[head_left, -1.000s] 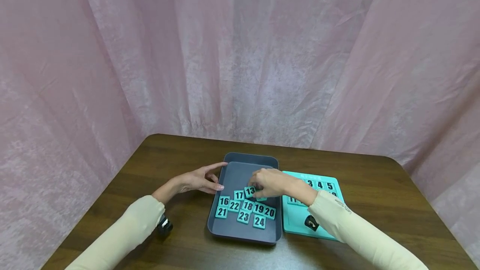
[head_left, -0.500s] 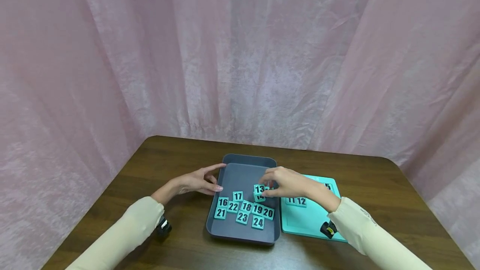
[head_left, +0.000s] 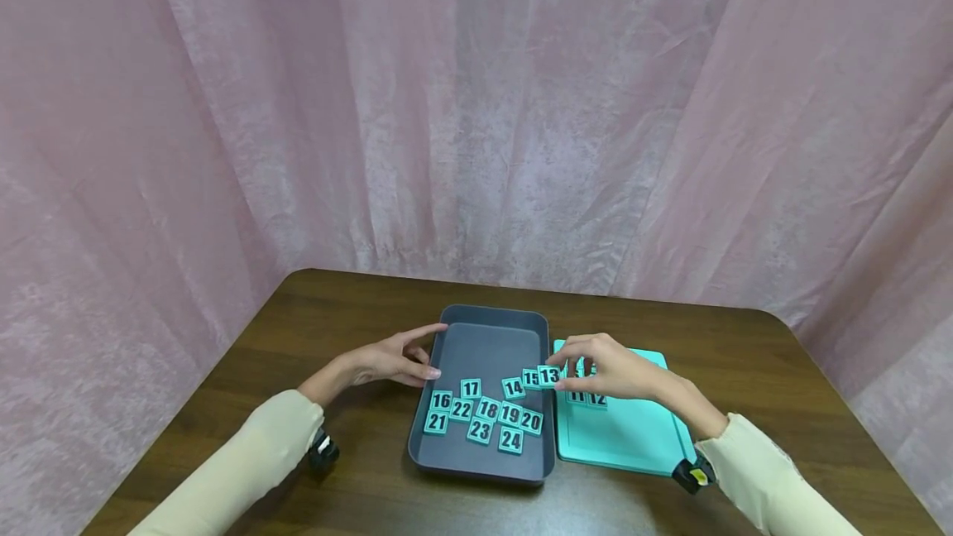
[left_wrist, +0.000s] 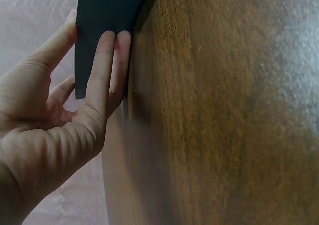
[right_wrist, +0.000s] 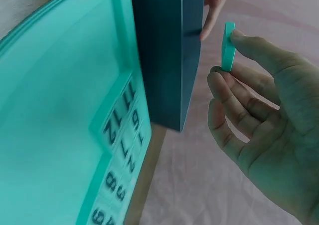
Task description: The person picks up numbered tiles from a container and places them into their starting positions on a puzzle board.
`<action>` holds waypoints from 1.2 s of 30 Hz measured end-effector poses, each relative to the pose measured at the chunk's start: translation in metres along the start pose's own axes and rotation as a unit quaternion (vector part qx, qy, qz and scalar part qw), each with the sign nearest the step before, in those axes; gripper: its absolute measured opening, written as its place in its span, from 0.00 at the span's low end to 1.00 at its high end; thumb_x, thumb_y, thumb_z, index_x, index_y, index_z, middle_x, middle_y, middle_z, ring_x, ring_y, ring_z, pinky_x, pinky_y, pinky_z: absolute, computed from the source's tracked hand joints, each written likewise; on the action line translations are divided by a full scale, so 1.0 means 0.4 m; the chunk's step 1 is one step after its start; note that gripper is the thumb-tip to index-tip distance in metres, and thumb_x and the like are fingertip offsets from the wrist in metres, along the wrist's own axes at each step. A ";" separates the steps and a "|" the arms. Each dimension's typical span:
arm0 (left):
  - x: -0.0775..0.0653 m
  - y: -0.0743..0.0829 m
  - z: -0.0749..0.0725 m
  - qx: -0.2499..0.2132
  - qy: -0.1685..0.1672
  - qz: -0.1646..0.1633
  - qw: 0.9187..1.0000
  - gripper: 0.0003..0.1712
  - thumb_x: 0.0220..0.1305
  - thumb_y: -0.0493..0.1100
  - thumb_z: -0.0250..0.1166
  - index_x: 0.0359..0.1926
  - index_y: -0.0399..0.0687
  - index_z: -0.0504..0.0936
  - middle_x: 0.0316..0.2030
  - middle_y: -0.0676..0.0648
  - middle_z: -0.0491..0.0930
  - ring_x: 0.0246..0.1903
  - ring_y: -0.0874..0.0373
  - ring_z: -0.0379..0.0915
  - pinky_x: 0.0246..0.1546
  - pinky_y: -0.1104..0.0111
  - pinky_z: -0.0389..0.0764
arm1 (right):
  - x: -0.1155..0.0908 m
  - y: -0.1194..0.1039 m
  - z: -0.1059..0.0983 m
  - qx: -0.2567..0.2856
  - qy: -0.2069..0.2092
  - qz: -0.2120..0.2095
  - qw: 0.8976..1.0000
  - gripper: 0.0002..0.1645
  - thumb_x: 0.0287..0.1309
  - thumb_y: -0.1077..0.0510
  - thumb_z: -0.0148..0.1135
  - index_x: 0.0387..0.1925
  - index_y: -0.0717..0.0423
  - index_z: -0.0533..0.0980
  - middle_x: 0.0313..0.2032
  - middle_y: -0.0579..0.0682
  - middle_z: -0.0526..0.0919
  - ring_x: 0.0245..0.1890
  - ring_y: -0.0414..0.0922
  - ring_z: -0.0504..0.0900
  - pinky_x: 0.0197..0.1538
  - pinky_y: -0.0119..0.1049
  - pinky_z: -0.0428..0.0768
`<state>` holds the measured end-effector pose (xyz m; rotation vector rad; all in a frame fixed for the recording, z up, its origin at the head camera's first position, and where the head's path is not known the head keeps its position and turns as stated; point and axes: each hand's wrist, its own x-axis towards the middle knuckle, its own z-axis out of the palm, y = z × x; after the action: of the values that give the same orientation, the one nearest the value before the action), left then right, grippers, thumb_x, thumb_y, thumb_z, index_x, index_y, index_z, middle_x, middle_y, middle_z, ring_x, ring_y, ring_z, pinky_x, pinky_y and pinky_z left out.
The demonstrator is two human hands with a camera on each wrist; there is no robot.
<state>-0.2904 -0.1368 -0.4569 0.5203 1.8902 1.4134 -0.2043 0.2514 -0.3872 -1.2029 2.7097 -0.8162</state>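
My right hand (head_left: 606, 366) pinches a turquoise number tile marked 13 (head_left: 548, 376) between thumb and fingertips, over the right rim of the dark grey tray (head_left: 487, 337). Seen edge-on in the right wrist view, the tile (right_wrist: 229, 46) is clear of the turquoise board (right_wrist: 45, 110). My left hand (head_left: 390, 360) rests against the tray's left side, its fingers (left_wrist: 102, 60) lying straight along the outer wall. Inside the tray, several loose tiles lie face up, among them 14 (head_left: 513, 388), 15 (head_left: 530, 379) and 17 (head_left: 471, 388).
Right of the tray lies the turquoise board (head_left: 618, 433), with tiles including 11 and 12 (head_left: 597, 400) set in its upper part. My right hand and forearm hide much of those rows. A brown wooden table (head_left: 357, 461) bears everything, with a pink curtain (head_left: 506, 122) behind it.
My right hand has carried tile 13 rightward from beside tile 17 to the tray's right rim, uncovering tiles 14 and 15. The left hand stays at the tray's left side.
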 end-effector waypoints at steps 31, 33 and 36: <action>0.002 -0.001 -0.005 -0.002 0.002 -0.007 1.000 0.56 0.63 0.43 0.74 0.82 0.61 0.49 0.49 0.40 0.73 0.47 0.54 0.80 0.58 0.55 0.84 | -0.234 0.135 0.002 -0.035 0.041 0.074 0.996 0.17 0.60 0.56 0.73 0.47 0.63 0.85 0.41 0.52 0.87 0.32 0.29 0.77 0.30 0.27 0.79; 0.003 -0.001 -0.004 -0.002 0.002 -0.007 1.000 0.55 0.63 0.43 0.74 0.82 0.61 0.49 0.49 0.40 0.72 0.47 0.54 0.80 0.58 0.55 0.84 | -0.237 0.141 0.007 -0.042 0.043 0.077 0.995 0.17 0.60 0.56 0.74 0.47 0.62 0.85 0.42 0.52 0.88 0.33 0.30 0.78 0.31 0.27 0.80; 0.004 -0.001 -0.003 -0.003 0.002 -0.008 1.000 0.55 0.64 0.43 0.74 0.82 0.61 0.49 0.49 0.40 0.72 0.48 0.54 0.79 0.58 0.55 0.84 | -0.238 0.146 0.012 -0.049 0.044 0.078 0.995 0.17 0.60 0.55 0.74 0.47 0.62 0.85 0.42 0.51 0.88 0.34 0.32 0.79 0.31 0.27 0.79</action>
<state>-0.2924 -0.1365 -0.4577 0.5001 1.8886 1.4103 -0.1764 0.3486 -0.4343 -0.9768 2.9009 -0.7409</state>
